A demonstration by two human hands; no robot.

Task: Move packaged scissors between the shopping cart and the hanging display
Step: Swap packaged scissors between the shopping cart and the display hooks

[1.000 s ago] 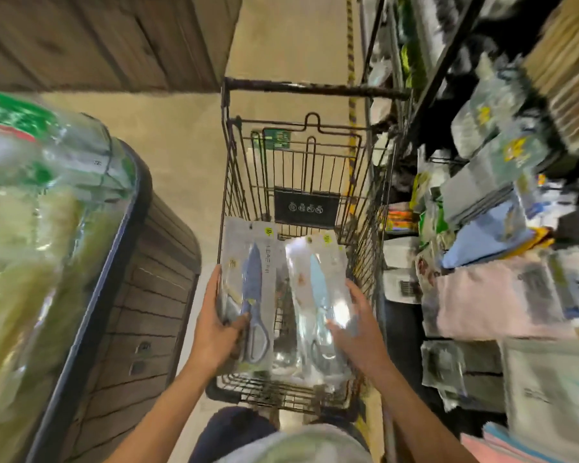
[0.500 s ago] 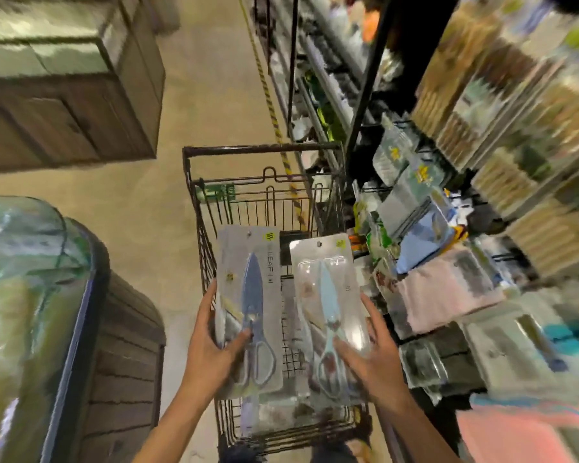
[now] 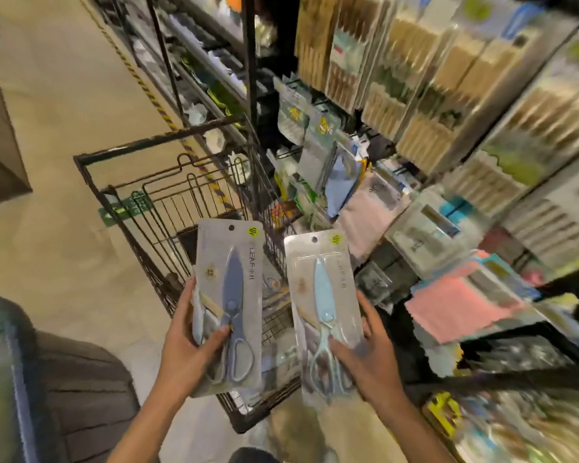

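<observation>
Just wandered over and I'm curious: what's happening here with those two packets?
A person stands in a shop aisle, holding a pack of scissors in each hand above a wire shopping cart. The left hand grips the darker blue pair, the right hand the light blue pair. Hanging displays are to the right.

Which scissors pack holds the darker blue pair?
The pack in the left hand, the grey-blue scissors pack over the cart. The right hand's pack, the light-blue scissors pack, holds a paler, turquoise pair.

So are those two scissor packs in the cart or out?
Out. The left hand and right hand each hold a pack above the cart.
</observation>
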